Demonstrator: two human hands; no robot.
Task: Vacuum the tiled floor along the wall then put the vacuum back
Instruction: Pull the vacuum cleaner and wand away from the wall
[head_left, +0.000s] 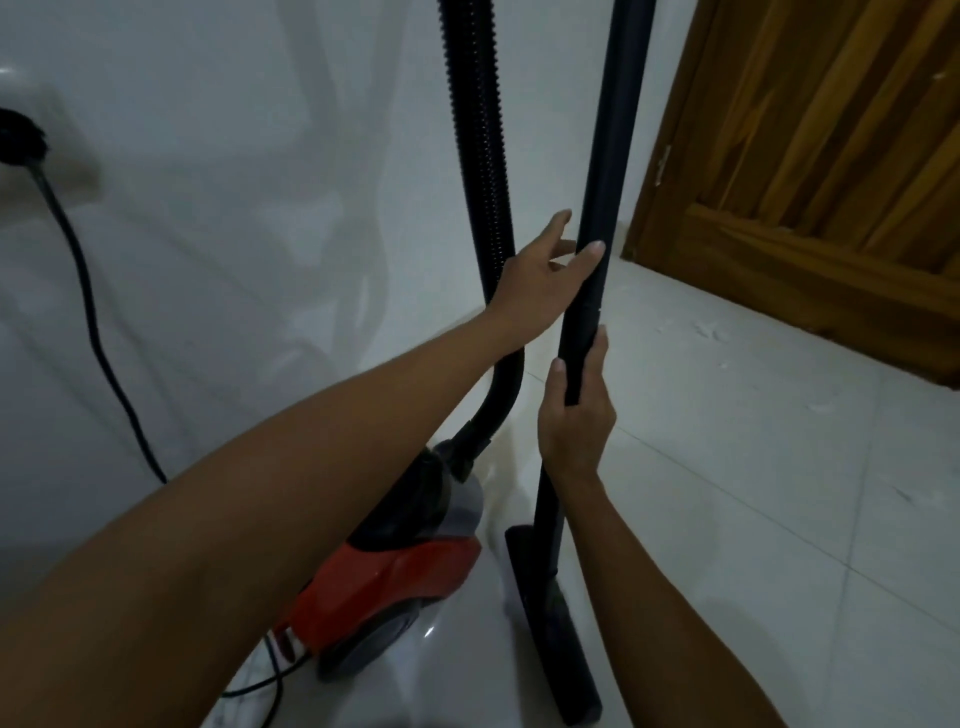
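- My right hand gripped the black wand, fingers and thumb curled round the tube a little below its joint.
- My left hand lay against the same wand higher up, at about 11 o'clock from the right hand; its fingers were nearly straight and spread, the thumb pressed flat on the tube, not wrapped round it.
- The wand stood close to upright, its floor nozzle resting on the tiled floor at 6 o'clock from my right hand.
- The red and grey vacuum body sat on the floor just beside the nozzle, at about 9 o'clock from it, near the white wall.
- The ribbed hose rose from the body and ran up behind my left wrist, out of view at 12 o'clock.
- The power cord was plugged into a wall socket at far 9 o'clock.
- A wooden door stood at 2 o'clock; pale specks lay on the tiles near its foot.
- Judgement: wand upright beside the body could be either setting up or putting away; I could not tell which. With the cord plugged in and debris showing, I took it as the start.
- Next move would call for a full left-hand grip, tilting the wand, and steering the nozzle along the wall.
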